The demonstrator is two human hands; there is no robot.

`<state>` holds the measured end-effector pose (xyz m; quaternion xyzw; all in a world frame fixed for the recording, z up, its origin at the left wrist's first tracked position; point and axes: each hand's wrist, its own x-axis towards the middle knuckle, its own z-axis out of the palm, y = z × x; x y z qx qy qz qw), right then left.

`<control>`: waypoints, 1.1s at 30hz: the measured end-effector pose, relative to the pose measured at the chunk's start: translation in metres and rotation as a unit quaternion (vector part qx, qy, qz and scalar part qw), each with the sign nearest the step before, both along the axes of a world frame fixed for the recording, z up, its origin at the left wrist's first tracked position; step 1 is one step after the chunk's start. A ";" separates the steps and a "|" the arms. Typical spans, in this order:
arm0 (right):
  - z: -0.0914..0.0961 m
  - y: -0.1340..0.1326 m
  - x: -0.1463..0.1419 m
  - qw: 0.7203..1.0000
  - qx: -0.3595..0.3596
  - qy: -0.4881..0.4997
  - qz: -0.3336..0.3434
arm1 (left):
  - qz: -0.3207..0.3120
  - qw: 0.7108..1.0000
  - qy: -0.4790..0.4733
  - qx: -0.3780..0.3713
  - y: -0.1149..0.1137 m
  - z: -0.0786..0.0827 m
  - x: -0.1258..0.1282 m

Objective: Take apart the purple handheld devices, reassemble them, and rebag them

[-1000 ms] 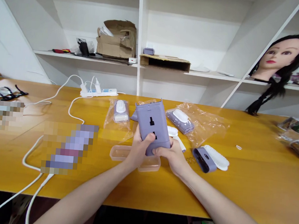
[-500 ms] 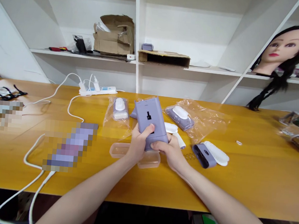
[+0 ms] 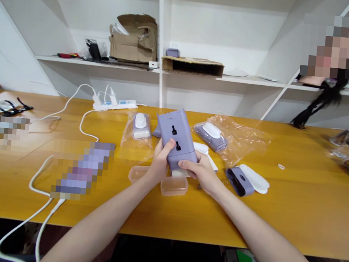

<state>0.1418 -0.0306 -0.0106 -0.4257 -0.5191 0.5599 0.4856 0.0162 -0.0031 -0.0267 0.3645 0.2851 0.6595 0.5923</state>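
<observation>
Left hand (image 3: 160,162) and right hand (image 3: 203,171) grip a boxy lavender plastic casing (image 3: 186,133), its thumb-side black slot (image 3: 178,146) newly uncovered, seemingly accessible

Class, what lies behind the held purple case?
Behind the purple case, a purple piece shows past its left edge and white pieces past its right; whatever the case covers is hidden.

Purple casing (image 3: 177,127) held over the worktop (image 3: 305,207)
The left hand (image 3: 160,160) holds one side, thumb (image 3: 170,145) by a black slot (image 3: 178,146); the right hand (image 3: 203,170) grips the lower end. Pinkish trays (image 3: 174,189) lie nearer, a power strip (image 3: 123,105) farther back.
</observation>
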 end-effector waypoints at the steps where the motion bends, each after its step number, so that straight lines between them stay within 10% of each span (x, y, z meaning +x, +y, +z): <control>1: -0.001 0.001 0.002 1.000 0.000 -0.007 0.008 | -0.005 1.000 -0.008 -0.004 0.000 0.001 -0.001; 23: 0.014 0.013 0.026 0.978 0.111 -0.175 0.038 | 0.036 0.996 0.023 0.074 -0.001 0.003 -0.003; 25: 0.024 0.018 0.042 0.945 0.143 -0.289 -0.058 | 0.099 0.989 0.044 0.106 -0.001 0.007 -0.007; 28: 0.032 0.023 0.061 0.811 0.124 -0.548 -0.166 | 0.195 0.967 0.115 0.115 0.002 0.007 -0.011; 30: 0.030 0.024 0.064 0.731 0.061 -0.663 -0.150 | 0.224 0.952 0.179 0.103 0.004 0.004 -0.012; 33: 0.021 0.025 0.058 0.698 0.001 -0.710 -0.096 | 0.226 0.926 0.274 0.130 0.007 -0.004 -0.012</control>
